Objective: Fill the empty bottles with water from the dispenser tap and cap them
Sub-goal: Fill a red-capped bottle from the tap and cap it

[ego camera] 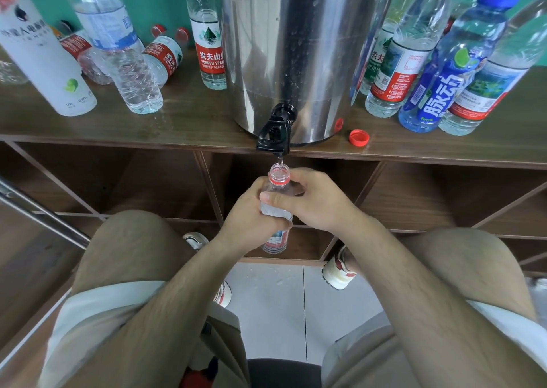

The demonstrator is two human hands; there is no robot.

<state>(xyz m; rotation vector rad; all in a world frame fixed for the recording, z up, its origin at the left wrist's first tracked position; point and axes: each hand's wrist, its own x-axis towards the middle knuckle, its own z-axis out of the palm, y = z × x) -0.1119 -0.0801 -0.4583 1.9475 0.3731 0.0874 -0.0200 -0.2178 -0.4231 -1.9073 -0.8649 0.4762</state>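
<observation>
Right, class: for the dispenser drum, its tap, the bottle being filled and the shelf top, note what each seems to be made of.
Dispenser drum: polished metal, probably stainless steel; it shows mirror-like reflections and beaded droplets.
Tap: black moulded plastic, slightly glossy.
Bottle: thin clear plastic; see-through, with a red neck ring.
Shelf top: wood or wood-look laminate; brown grain with a faint sheen.

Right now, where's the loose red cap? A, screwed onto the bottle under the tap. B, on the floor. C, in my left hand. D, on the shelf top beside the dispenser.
D: the red cap lies on the shelf top just right of the dispenser base; the bottle under the tap has an open mouth.
</observation>
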